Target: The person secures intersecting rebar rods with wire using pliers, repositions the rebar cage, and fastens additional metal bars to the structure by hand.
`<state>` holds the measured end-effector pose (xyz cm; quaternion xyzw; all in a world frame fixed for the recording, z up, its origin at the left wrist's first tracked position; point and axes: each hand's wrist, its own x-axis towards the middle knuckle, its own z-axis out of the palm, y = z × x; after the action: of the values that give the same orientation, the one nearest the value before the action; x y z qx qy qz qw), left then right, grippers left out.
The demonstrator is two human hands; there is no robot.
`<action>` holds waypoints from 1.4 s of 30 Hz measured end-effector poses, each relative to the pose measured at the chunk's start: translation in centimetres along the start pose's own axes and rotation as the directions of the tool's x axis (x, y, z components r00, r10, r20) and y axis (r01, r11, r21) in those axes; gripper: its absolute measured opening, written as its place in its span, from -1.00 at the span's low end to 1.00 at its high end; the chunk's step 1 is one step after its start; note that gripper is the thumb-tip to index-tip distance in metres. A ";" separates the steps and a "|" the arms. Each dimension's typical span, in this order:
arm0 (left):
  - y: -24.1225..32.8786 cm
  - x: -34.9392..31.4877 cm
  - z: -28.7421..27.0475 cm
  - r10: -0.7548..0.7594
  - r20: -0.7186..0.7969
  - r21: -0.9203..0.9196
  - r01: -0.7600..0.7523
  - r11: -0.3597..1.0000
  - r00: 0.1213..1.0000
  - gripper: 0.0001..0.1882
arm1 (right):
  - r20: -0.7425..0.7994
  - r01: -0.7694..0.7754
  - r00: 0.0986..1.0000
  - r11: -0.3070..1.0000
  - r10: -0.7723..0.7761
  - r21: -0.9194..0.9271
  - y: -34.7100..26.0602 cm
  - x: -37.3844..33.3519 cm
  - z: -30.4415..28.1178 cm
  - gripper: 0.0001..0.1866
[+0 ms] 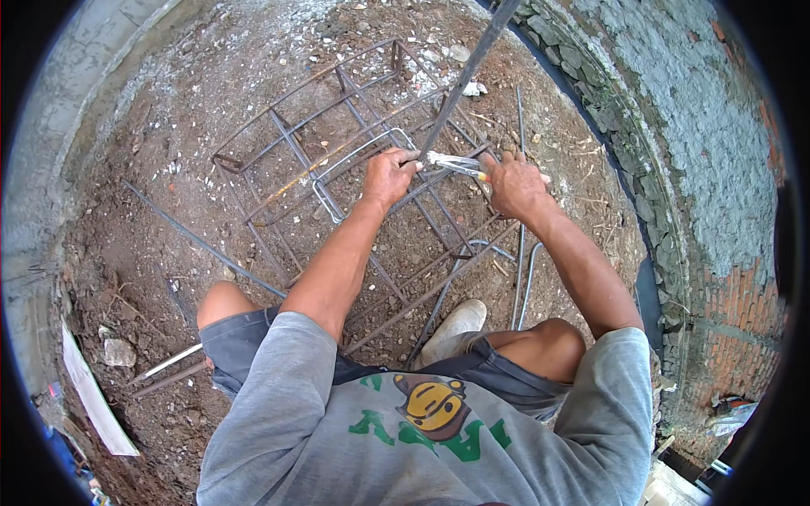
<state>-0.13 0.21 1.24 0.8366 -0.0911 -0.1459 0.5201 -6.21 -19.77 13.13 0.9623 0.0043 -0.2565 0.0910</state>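
My left hand (391, 177) is closed, its thumb and fingers pinching at the lower end of a dark steel bar (469, 72) that slants up and away to the right. In my right hand (515, 184) are shiny metal pincers (458, 164) with yellow and red on a handle. Their head meets the bar beside my left fingertips. Under both hands lies a cage of rusty steel bars (287, 133) tied with square rings. One lighter grey ring (354, 153) rests across it near my left hand. My fingers hide the exact point of contact.
A loose rod (202, 238) lies on the soil at the left, and bent rods (521, 278) lie at the right. A pale board (93, 396) and a stone block (119, 352) are at the lower left. A brick and plaster wall (734, 312) bounds the right side.
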 end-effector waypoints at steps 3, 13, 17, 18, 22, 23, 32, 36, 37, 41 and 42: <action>-0.2 0.1 0.0 0.023 -0.009 -0.038 -0.023 0.999 1.000 -0.69 | -0.164 0.041 0.985 0.998 -0.047 -0.037 -0.5 -0.1 -0.5 -0.67; 0.1 0.0 -0.2 0.024 -0.010 -0.054 -0.025 0.998 1.000 -0.70 | 0.114 0.038 0.992 0.998 -0.044 0.051 0.3 0.8 -0.1 -0.54; 0.0 0.0 -0.1 0.032 -0.013 -0.059 -0.033 0.998 0.999 -0.70 | 0.045 0.039 0.998 0.999 -0.038 -0.015 -0.2 0.7 0.7 -0.64; 0.0 0.0 -0.1 0.043 -0.024 -0.063 -0.045 0.997 0.999 -0.70 | 0.023 0.064 0.998 0.998 -0.065 0.014 -0.2 0.7 0.7 -0.64; -0.2 0.1 -0.1 0.015 -0.011 -0.074 -0.016 0.997 1.000 -0.73 | 0.103 0.023 0.994 0.999 -0.028 0.046 -0.3 0.7 0.2 -0.69; -0.3 0.1 -0.1 -0.001 0.003 -0.087 0.001 0.996 1.000 -0.73 | 0.140 0.028 0.989 0.995 -0.040 0.091 -0.3 0.7 0.1 -0.70; -0.8 0.3 -0.1 0.072 0.000 -0.042 -0.072 0.996 0.997 -0.73 | 0.269 0.116 0.949 0.975 -0.165 0.190 -0.5 0.4 0.0 -0.60; -0.9 0.2 -0.2 0.139 -0.010 0.026 -0.139 0.990 0.990 -0.73 | 0.546 -0.092 0.816 0.889 -0.191 0.448 0.1 0.0 -1.1 -0.53; -0.9 0.2 -0.2 0.136 -0.003 0.023 -0.136 0.990 0.991 -0.73 | 0.571 -0.127 0.806 0.895 -0.159 0.428 0.1 -0.2 -1.4 -0.53; -0.8 0.1 -0.2 0.139 -0.015 0.021 -0.139 0.990 0.990 -0.73 | 0.415 0.048 0.861 0.861 -0.293 0.507 -0.8 -0.3 -2.8 -0.58; -0.8 0.0 -0.2 0.137 -0.010 0.056 -0.136 0.989 0.991 -0.73 | 0.424 0.057 0.868 0.901 -0.257 0.430 -1.1 -0.1 -3.3 -0.60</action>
<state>-0.03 0.72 0.62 0.8434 -0.1486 -0.1015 0.5063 -4.76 -18.15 15.77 0.8647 0.0092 -0.4842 -0.1331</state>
